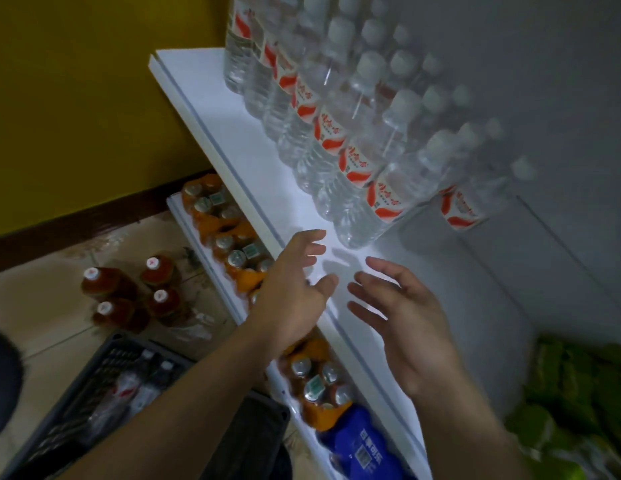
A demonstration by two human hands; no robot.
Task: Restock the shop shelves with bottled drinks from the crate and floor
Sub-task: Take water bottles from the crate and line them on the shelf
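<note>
The dim shop corner had a tiled floor, where the crate (94,393) lay nearest with some bottles inside, and four tea bottles (129,292) stood just beyond. The next ones would probably be best gripped by the body and set down upright. The left hand (295,292) and right hand (402,323) hovered open and empty, fingers spread, over the bare front of the shelf (233,133), near the water bottles (337,143) ranked behind.

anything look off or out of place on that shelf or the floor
The last water bottle at the near end of the shelf sits back from the front row, leaving a gap. Crumpled clear wrap lies on the floor by the crate.
</note>
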